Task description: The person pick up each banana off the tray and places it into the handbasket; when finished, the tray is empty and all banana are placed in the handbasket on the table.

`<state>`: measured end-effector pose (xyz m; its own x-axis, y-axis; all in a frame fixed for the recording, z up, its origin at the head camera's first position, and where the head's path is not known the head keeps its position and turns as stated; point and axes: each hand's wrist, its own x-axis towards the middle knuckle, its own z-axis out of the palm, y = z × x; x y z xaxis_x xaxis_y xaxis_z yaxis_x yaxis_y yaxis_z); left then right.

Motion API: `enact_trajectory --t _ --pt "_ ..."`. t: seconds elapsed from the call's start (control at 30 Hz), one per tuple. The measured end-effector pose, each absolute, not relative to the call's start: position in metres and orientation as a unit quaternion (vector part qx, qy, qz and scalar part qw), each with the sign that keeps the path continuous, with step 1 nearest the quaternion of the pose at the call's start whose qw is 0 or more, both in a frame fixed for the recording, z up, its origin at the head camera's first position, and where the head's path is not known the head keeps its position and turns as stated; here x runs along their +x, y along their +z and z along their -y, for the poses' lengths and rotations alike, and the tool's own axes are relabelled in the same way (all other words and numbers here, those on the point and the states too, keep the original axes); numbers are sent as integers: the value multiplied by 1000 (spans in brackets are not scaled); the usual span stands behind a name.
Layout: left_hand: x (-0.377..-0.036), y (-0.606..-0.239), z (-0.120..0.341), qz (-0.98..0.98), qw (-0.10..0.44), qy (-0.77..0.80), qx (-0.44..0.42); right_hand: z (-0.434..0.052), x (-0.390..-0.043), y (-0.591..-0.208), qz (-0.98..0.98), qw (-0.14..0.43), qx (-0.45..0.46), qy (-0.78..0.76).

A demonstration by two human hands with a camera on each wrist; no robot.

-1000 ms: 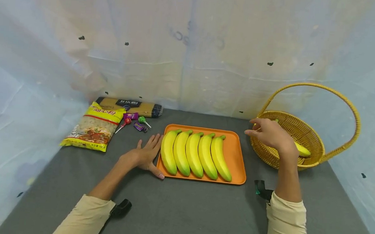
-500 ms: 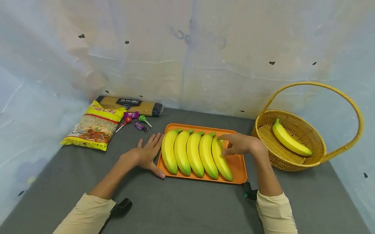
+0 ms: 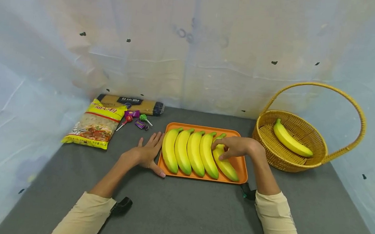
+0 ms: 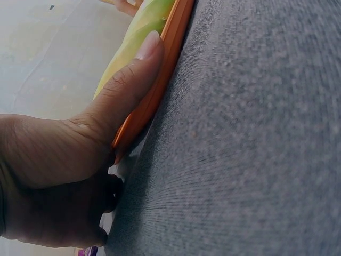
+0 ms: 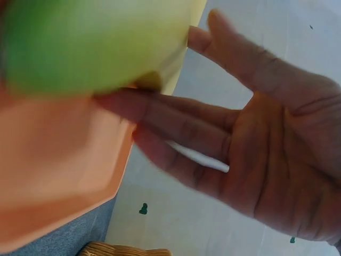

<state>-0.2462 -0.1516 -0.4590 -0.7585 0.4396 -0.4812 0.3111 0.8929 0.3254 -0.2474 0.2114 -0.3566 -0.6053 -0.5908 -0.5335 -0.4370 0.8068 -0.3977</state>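
Observation:
An orange tray (image 3: pixel 239 164) on the grey table (image 3: pixel 182 208) carries several yellow bananas side by side. My right hand (image 3: pixel 219 150) grips the rightmost banana (image 3: pixel 230 168), thumb on its far side and fingers curled over its near side. In the right wrist view the fingers (image 5: pixel 176 133) lie against the banana (image 5: pixel 96 42) above the tray (image 5: pixel 53 170). My left hand (image 3: pixel 145 153) rests flat on the table, its thumb (image 4: pixel 122 90) pressed along the tray's left edge (image 4: pixel 170 58). One more banana (image 3: pixel 291 138) lies in the wicker basket (image 3: pixel 299 160) at the right.
A yellow noodle bag (image 3: pixel 94 126), a long pasta packet (image 3: pixel 131 105) and a few wrapped candies (image 3: pixel 136 121) lie at the back left. The basket's tall handle (image 3: pixel 322 87) arches over it. Pale sheeting walls the table on three sides.
My right hand came from the basket, where it left a banana, to the tray and took the rightmost banana, whose near end has swung right. The left hand has stayed put.

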Motion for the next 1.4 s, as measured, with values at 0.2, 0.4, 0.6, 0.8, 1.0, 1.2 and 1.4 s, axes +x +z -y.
enact_trajectory --t 0.2,0.4,0.6,0.8,1.0,1.2,1.4 --pt "-244 -460 150 -931 279 121 203 -216 -249 -357 -883 333 -305 -128" --pt "-244 -458 150 -931 279 118 205 -227 -250 -355 -880 309 -324 -161" --pt "-246 -456 150 -929 285 118 204 -246 -245 -341 -887 240 -336 -207" --pt "-248 -460 148 -929 288 113 203 -272 -236 -323 -900 161 -317 -252" --pt "-249 -460 147 -930 281 114 209 -304 -221 -309 -928 34 -290 -232" --pt "-248 -460 149 -930 281 119 206 -336 -212 -303 -957 5 -186 -221" --pt "-246 -460 150 -930 283 117 202 -364 -222 -312 -976 68 -95 -185"
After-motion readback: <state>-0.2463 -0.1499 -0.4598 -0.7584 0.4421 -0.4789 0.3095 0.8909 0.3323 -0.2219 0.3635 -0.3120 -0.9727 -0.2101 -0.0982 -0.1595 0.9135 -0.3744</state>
